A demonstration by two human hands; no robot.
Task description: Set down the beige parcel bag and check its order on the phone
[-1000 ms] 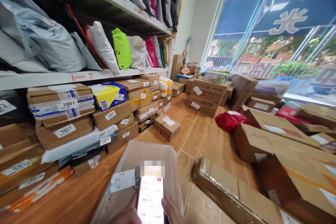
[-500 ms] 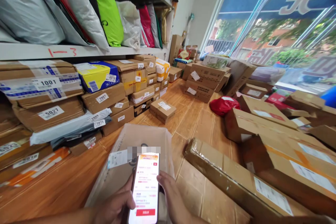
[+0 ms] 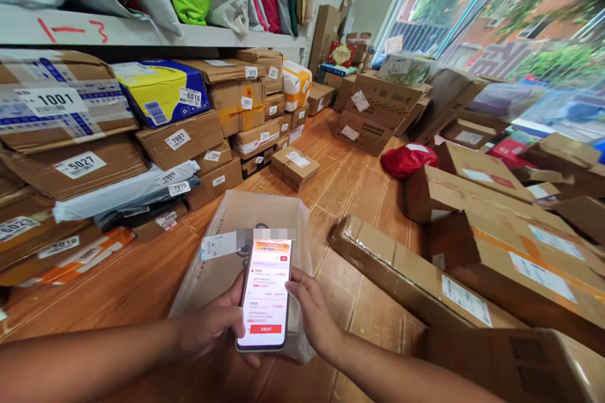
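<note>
Both of my hands hold a lit smartphone (image 3: 265, 293) low in the middle of the view, its screen facing me. My left hand (image 3: 212, 324) wraps around the phone's left edge with the thumb on its rim. My right hand (image 3: 312, 315) grips the right edge, fingers curled behind it. Under the phone, resting on my hands, lies a flat parcel in a clear plastic bag (image 3: 246, 227) with a white label (image 3: 218, 245) on its left side.
Numbered cardboard boxes (image 3: 182, 138) stack under a shelf (image 3: 118, 31) of soft bags on the left. Big taped cartons (image 3: 472, 233) crowd the right. A small box (image 3: 295, 167) and a red bag (image 3: 409, 158) sit on the wooden floor (image 3: 350, 189).
The view has tilted downward, so my forearms and hands show in full. The phone and the bagged parcel sit higher in the picture, still held the same way.
</note>
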